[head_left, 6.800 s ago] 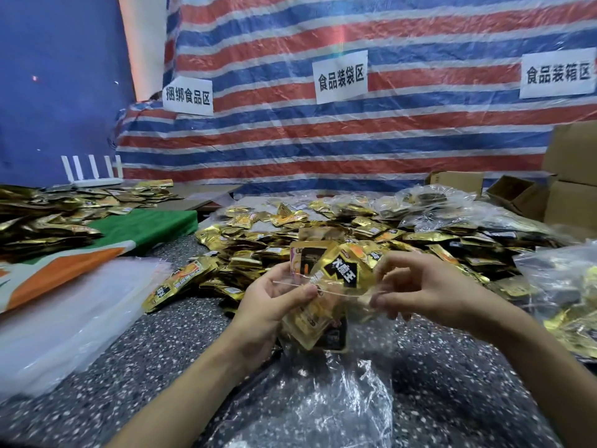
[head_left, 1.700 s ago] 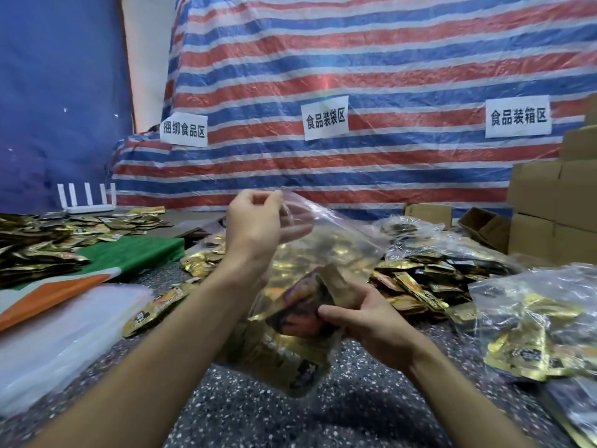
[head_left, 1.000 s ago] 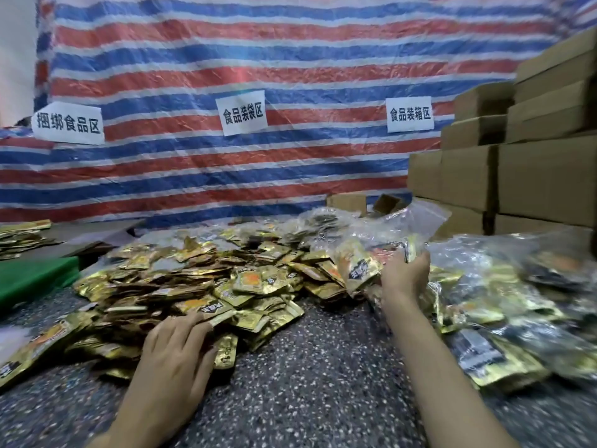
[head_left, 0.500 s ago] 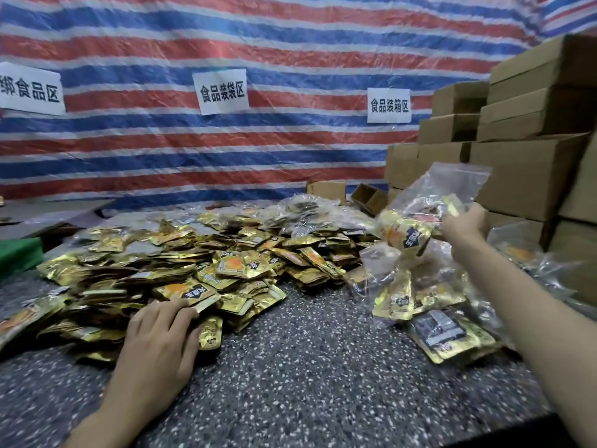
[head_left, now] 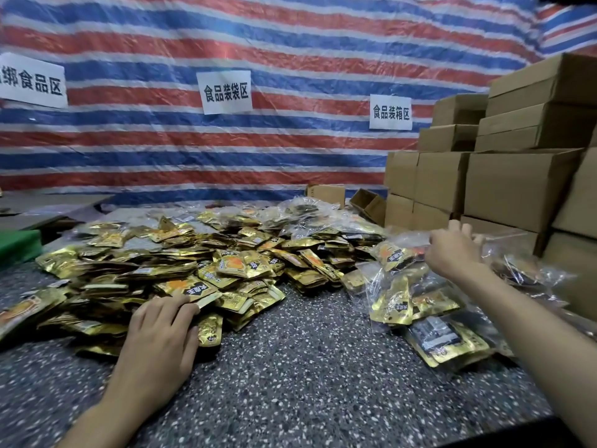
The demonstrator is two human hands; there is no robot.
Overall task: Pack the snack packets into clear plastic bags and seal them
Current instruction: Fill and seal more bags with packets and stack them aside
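Head view of a packing station. The left hand (head_left: 161, 328) lies palm down at the near edge of a broad pile of gold foil snack packets (head_left: 200, 263). Its fingers are extended and relaxed, and the fingertips rest on a packet with a black label (head_left: 190, 290); nothing is gripped. The right hand (head_left: 452, 253) is seen from behind at the top of a filled clear plastic bag (head_left: 399, 253). Its fingers point up and away, loosely extended, and the thumb is hidden, so it cannot be told whether the hand pinches the bag's film or merely touches it.

This bag lies on a heap of other filled clear plastic bags (head_left: 420, 305), just right of the loose pile and touching its edge. Gold and dark packets show through the film. Both the loose pile and the bagged heap sit on a dark speckled table (head_left: 307, 376), whose near part is bare between the two forearms.

Stacked cardboard boxes (head_left: 517, 185) stand behind and to the right of the bags. A smaller open carton (head_left: 368, 202) lies near their foot. A red, white and blue striped tarpaulin (head_left: 258, 43) forms the backdrop and carries three white paper signs with printed characters: left (head_left: 32, 82), centre (head_left: 224, 92) and right (head_left: 391, 112). A green object (head_left: 19, 247) shows at the left edge.
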